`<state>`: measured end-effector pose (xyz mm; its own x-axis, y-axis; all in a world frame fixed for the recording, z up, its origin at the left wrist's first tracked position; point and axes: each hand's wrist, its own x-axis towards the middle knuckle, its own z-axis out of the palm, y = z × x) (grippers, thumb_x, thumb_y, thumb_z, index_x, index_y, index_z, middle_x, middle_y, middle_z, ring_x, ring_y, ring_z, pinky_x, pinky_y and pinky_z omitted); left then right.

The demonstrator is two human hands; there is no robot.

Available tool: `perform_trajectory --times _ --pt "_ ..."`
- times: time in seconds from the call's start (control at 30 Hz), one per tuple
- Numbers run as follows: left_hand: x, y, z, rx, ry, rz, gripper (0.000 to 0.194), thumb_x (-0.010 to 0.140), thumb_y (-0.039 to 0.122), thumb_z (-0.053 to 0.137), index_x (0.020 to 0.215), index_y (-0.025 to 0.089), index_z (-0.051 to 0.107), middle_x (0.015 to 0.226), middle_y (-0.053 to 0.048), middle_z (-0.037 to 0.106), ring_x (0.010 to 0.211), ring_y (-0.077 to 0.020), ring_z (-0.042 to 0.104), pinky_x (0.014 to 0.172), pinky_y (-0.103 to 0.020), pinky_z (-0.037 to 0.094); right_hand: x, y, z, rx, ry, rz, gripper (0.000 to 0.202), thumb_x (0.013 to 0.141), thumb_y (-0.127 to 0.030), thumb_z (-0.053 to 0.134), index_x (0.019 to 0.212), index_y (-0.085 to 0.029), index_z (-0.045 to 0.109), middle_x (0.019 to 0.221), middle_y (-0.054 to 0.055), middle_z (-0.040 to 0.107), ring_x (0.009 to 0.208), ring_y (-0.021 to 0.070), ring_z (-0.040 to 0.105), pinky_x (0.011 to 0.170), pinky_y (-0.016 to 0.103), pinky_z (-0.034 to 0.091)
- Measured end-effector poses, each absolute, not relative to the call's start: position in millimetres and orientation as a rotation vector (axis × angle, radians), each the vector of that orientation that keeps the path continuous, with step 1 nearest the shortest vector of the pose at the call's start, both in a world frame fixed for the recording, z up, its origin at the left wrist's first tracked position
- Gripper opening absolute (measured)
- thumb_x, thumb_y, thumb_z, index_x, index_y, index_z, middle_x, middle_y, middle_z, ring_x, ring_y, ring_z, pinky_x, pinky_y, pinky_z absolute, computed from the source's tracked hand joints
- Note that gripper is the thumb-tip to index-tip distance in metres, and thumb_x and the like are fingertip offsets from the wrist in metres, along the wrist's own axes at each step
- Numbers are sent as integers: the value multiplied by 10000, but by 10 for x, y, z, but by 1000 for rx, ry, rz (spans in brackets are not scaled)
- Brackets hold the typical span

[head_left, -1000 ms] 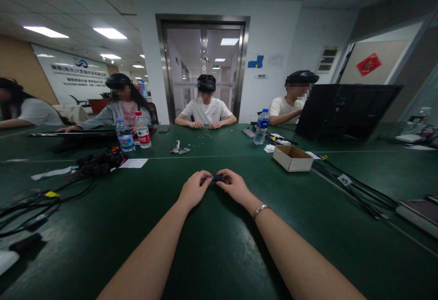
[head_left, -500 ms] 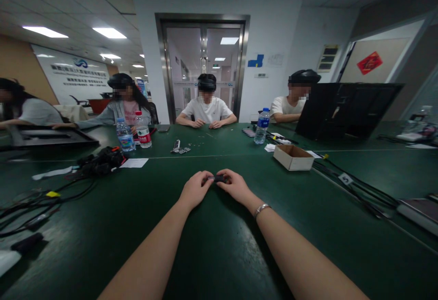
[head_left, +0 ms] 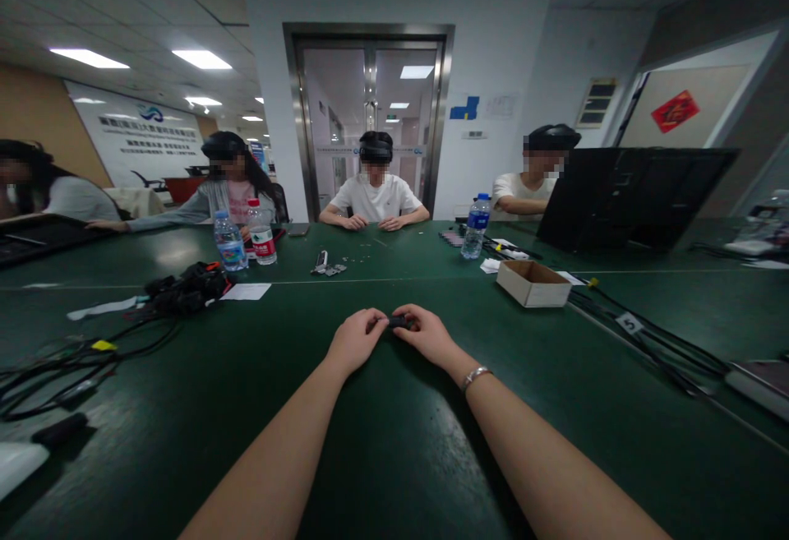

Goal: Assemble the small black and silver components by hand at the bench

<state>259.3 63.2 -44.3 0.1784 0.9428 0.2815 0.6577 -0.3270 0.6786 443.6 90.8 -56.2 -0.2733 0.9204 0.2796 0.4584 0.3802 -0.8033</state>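
A small dark object [head_left: 398, 322] is between my two hands, just over the green table [head_left: 382, 408]. My right hand [head_left: 426, 334] is closed around it, thumb and fingers on its right part. My left hand [head_left: 358, 339] is closed in a pinch at its left end; whatever those fingertips hold is too small to make out. The wrist behind my right hand carries a silver band [head_left: 473, 376]. Further up the table lie small metallic pieces [head_left: 333, 270] beside a little white and black item [head_left: 321, 260].
An open cardboard box [head_left: 533, 287] stands right, near cables [head_left: 653, 347]. Bottles [head_left: 262, 236] and a black cable bundle [head_left: 185, 289] are at left. Another bottle [head_left: 476, 229] stands before a large black panel [head_left: 622, 199]. Several people sit around the table, one directly opposite [head_left: 375, 199].
The view has shifted slightly, moving the scene a little right. At far left, the dark framed panel now lies lower. My hands keep nearly the same pose around the dark object.
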Motion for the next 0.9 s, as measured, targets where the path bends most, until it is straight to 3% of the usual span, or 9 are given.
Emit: perform_trajectory --times 0.3,0.67,0.8,0.9 --pt "2591 659 -470 2040 1429 1048 213 813 297 533 986 243 646 984 -32 616 888 -168 587 794 -291 471 4426 892 -523 -1199 -1894 774 284 713 -239 659 989 -172 645 726 -22 566 624 100 494 604 235 399" --pt "2565 648 -440 1927 1355 1095 225 804 246 565 1016 242 641 1122 -28 623 938 -170 600 818 -301 493 4435 935 -597 -1149 -1856 862 282 739 -254 642 1011 -184 626 722 -20 585 602 95 525 551 214 430" --pt "2537 699 -473 1854 1360 1128 299 846 330 527 1120 240 605 1186 -48 606 1015 -188 586 873 -320 481 4433 925 -595 -1155 -1835 893 273 754 -246 630 1020 -185 618 728 -18 582 593 91 529 539 210 438" --pt "2526 728 -475 1854 1522 1066 343 881 422 439 1061 206 636 1106 -72 617 1008 -202 576 888 -331 459 4437 937 -616 -1149 -1809 920 275 758 -248 628 1026 -187 609 748 -18 578 580 88 530 523 210 442"
